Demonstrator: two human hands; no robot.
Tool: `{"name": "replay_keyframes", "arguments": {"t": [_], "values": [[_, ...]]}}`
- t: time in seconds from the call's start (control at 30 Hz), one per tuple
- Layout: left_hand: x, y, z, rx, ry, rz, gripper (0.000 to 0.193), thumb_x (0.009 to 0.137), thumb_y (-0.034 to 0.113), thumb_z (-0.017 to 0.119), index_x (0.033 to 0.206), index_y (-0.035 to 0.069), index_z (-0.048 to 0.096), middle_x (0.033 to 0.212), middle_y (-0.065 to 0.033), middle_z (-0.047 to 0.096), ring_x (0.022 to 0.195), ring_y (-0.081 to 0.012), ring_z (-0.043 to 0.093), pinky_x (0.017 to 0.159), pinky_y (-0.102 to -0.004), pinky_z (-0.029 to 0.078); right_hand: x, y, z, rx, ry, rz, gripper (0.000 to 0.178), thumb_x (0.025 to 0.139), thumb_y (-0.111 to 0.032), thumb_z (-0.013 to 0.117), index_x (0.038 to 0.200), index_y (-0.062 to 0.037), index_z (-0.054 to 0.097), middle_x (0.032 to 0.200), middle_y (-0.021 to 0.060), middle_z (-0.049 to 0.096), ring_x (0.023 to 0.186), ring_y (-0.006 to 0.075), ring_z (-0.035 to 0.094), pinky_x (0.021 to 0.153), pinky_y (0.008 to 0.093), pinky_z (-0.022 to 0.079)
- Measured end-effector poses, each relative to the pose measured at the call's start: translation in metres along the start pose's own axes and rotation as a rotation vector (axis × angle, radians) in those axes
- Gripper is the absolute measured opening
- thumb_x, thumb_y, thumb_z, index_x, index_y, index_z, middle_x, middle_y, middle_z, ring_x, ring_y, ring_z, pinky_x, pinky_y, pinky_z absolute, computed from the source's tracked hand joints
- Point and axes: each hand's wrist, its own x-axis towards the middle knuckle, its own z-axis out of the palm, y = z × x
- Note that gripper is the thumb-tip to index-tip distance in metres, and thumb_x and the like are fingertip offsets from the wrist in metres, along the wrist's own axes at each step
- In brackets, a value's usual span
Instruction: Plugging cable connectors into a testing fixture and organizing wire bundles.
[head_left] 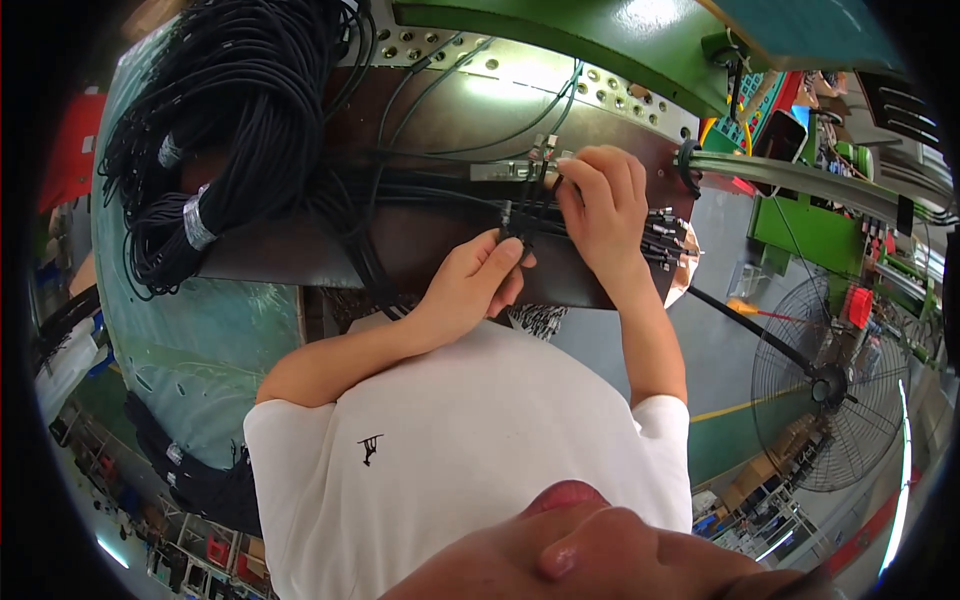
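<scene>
Cables, black [530, 213], pinched in left hand [480, 275]; right hand [612, 208] curled near metal connectors [550, 145], hold unclear; uneven pull might cause tangling.

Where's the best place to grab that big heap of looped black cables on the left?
Probably at the shiny, silvery wrapped band low on the heap of looped black cables, coming from the near side with the left hand, the closer one. The band gathers strands into a narrow bunch, while the loops beyond spread wide.

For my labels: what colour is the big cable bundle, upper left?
The cable bundle is black, clearest in head view.
</scene>
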Motion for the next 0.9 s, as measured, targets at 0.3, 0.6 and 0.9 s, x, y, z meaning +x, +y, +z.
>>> {"name": "replay_keyframes", "arguments": {"t": [0.3, 0.6, 0.9], "values": [[-0.010, -0.004, -0.018, -0.003, -0.033, 0.070, 0.032, 0.101, 0.029, 0.042, 0.094, 0.001, 0.056, 0.073, -0.0030, 0.058, 0.061, -0.0085, 0.054, 0.056, -0.0225, 0.045, -0.001, -0.003, 0.016, 0.159, -0.167, -0.055, 0.035, 0.062, 0.009, 0.062, 0.094, -0.0050, 0.060, 0.092, 0.0068, 0.058, 0.089, 0.0268, 0.058, 0.077, 0.0365, 0.051], [-0.007, 0.000, -0.016, 0.071, -0.115, 0.041, 0.033, 0.102, 0.031, 0.042, 0.091, 0.002, 0.054, 0.069, -0.0027, 0.053, 0.059, -0.0085, 0.050, 0.053, -0.0219, 0.042, 0.014, 0.005, 0.000, 0.142, -0.202, -0.045, 0.029, 0.071, 0.004, 0.064, 0.097, -0.0068, 0.061, 0.092, 0.0069, 0.058, 0.085, 0.0264, 0.057, 0.073, 0.0347, 0.050], [-0.004, 0.016, 0.000, 0.308, -0.212, -0.019, 0.031, 0.101, 0.027, 0.044, 0.093, 0.001, 0.061, 0.064, -0.0010, 0.058, 0.055, -0.0054, 0.050, 0.054, -0.0224, 0.041, 0.001, 0.011, 0.004, 0.067, 0.021, 0.074, 0.032, 0.069, -0.001, 0.069, 0.098, -0.0081, 0.058, 0.093, 0.0053, 0.063, 0.084, 0.0254, 0.060, 0.071, 0.0344, 0.048]]}}
